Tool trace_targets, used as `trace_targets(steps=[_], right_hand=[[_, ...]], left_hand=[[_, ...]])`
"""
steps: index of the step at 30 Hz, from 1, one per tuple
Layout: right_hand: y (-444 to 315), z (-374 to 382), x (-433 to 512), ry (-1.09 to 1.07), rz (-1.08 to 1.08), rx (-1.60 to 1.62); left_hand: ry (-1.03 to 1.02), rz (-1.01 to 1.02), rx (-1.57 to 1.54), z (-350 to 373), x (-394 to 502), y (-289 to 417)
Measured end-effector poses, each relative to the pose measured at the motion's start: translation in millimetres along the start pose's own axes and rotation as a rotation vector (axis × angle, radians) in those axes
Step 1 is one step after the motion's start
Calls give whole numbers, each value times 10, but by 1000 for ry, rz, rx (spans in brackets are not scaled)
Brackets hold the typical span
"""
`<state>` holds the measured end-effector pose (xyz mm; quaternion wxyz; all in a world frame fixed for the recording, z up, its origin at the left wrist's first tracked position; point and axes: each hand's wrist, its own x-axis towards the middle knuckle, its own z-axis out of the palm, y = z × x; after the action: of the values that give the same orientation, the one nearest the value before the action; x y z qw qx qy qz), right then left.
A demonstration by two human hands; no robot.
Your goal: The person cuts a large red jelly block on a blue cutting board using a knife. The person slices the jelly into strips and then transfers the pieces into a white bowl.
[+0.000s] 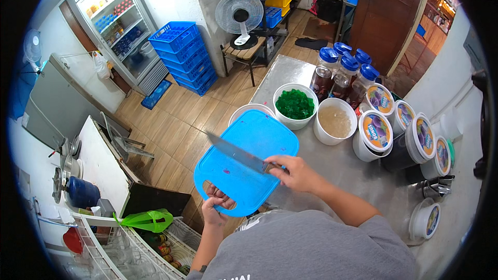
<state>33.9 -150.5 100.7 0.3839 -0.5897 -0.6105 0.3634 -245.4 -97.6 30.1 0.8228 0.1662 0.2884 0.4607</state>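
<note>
My left hand point(216, 205) grips a blue plastic cutting board point(249, 175) through its handle slot. My right hand point(293, 173) is closed around the handle of a kitchen knife point(235, 151), whose wide blade lies over the board and points left. A few small purple bits cling to the board's surface. Beyond the board, a white tub point(295, 123) holds green gelatin cubes. To its right a second white tub point(328, 140) contains pale translucent pieces. Another white container point(237, 116) is mostly hidden behind the board's far edge.
Blue-lidded pitchers point(346, 66) of dark liquid stand on the steel table point(330, 175). Lidded tubs point(375, 132) line its right side, near metal utensils point(435, 187). A fan point(239, 15) stands on a stool. Stacked blue crates point(184, 58) sit near a glass-door refrigerator point(116, 23).
</note>
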Motion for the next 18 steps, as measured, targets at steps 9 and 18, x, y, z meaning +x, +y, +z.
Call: trace_targets(steps=[9,18], right_hand=[[453,-327,233,327,104,-91],[-40,-33,45,-30,-163,-28]], left_hand=[[104,79,-57,86,-152,179],[190,171,-34,135,-46,198]])
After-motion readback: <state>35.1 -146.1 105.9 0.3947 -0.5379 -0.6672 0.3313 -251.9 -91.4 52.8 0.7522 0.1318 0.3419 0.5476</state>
